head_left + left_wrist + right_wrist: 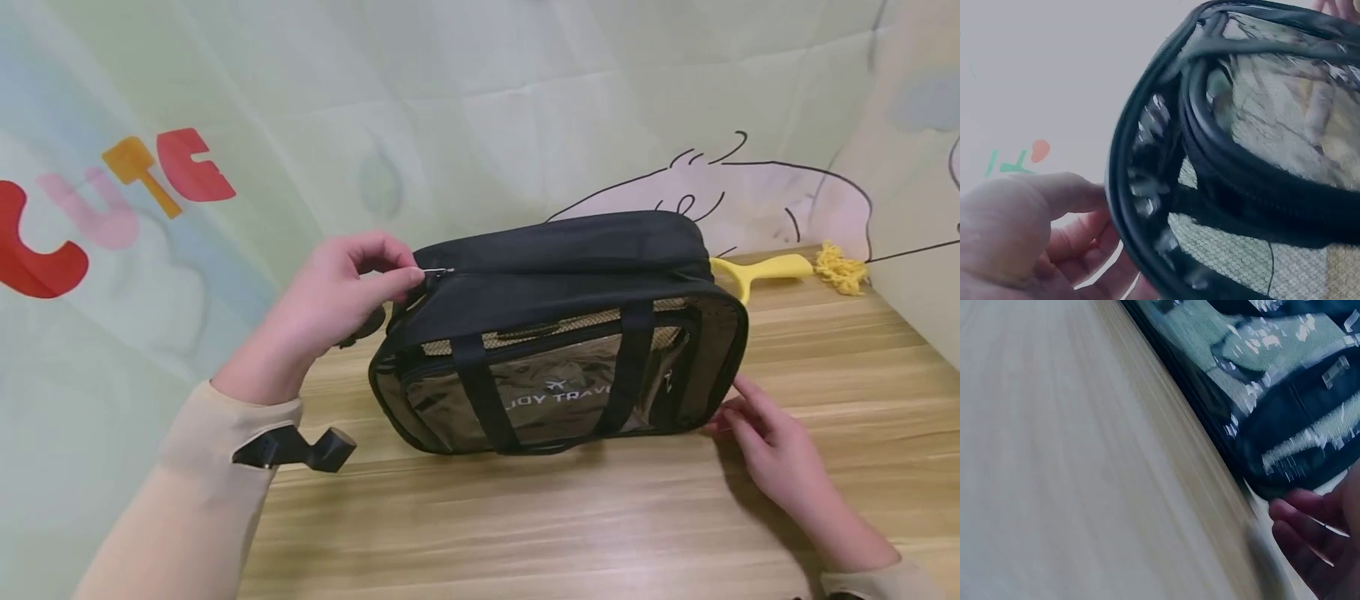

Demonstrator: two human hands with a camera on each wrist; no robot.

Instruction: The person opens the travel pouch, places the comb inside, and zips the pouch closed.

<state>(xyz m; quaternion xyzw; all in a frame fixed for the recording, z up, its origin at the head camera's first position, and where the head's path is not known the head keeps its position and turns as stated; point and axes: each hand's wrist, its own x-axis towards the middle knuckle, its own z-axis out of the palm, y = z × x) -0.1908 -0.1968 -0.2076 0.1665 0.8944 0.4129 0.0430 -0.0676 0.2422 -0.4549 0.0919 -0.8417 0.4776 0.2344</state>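
A black travel bag (570, 283) with clear plastic panels, two straps and white lettering stands on the wooden table. At the left end of its top, my left hand (330, 292) pinches a small metal zipper pull (437, 271) between thumb and forefinger. The zipper line runs along the bag's top. My right hand (776, 450) is at the bag's lower right corner, its fingertips touching the edge, as the right wrist view also shows with the bag's corner (1279, 481). Part of the right fingers is hidden behind the bag.
Behind the bag's right end lies a yellow handled object (772, 268), partly hidden, beside a bundle of yellow strands (840, 268). A printed curtain (465, 125) hangs behind the wooden table (525, 517). Something dark and round (367, 327) shows at the bag's left end.
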